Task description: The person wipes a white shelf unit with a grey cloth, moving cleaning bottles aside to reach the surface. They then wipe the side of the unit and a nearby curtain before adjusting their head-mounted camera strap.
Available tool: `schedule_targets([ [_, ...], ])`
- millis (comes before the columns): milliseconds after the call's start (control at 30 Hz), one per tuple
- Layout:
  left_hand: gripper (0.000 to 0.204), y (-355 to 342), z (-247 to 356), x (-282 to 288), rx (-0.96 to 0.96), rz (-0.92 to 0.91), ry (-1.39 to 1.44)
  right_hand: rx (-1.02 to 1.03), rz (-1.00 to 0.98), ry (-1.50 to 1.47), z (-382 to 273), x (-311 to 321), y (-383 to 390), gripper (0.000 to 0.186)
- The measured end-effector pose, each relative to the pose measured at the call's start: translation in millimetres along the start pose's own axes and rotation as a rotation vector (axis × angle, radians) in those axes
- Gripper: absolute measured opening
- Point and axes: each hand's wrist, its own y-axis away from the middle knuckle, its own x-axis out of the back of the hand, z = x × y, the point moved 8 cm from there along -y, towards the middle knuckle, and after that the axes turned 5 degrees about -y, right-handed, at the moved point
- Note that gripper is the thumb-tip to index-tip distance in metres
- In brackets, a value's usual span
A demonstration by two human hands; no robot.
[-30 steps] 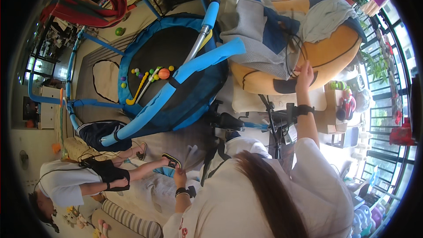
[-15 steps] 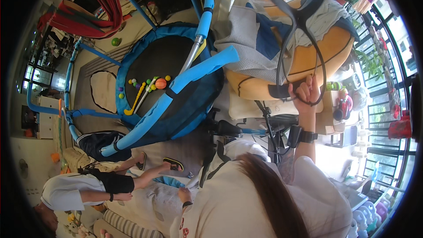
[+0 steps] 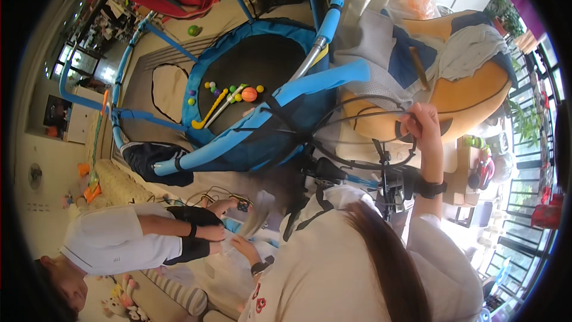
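My right hand point(image 3: 424, 126) is raised at the right with its fingers curled round the thin loop of a black frame point(image 3: 305, 138). Several curved prongs spread from the frame's hub, which is blurred by motion; its exact kind is unclear. It hangs leftward in front of the blue-padded trampoline point(image 3: 238, 138). A dark band point(image 3: 430, 188) circles my right wrist. My left hand point(image 3: 243, 247) is low, near the centre, beside a blurred pale-grey strip point(image 3: 257, 216). Whether its fingers grip that strip cannot be made out.
A person in a white shirt point(image 3: 125, 235) and black shorts stands close on my left. Coloured balls point(image 3: 249, 94) and a yellow stick point(image 3: 210, 113) lie on the trampoline. An orange cushioned seat point(image 3: 471, 92) with cloths on it stands ahead right, near the barred window point(image 3: 530, 203).
The black frame has swung from upright down to the left in my right hand. The other person has bent closer to my left hand. The whole view has shifted.
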Motion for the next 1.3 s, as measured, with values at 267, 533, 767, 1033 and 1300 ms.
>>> schedule_targets([
  [267, 0.023, -30, 161, -6, -0.331, -0.247, 0.348, 0.171, -0.119, 0.261, -82, -93, -8, 0.029],
  [533, 0.045, 22, 335, -20, -0.678, -0.562, 0.101, 0.501, -0.378, 0.527, -105, -212, 3, 0.011],
  [767, 0.036, 23, 345, -63, -0.755, -0.391, -0.003, 0.636, -0.582, 0.447, -111, -254, 25, 0.008],
  [1033, 0.017, 29, 382, -52, -0.872, -0.171, 0.047, 1.042, -0.320, 0.772, -134, -227, 35, 0.050],
  [1300, 0.013, 36, 384, -63, -0.933, -0.184, -0.120, 0.527, -0.537, 0.444, -71, -221, 13, 0.113],
])
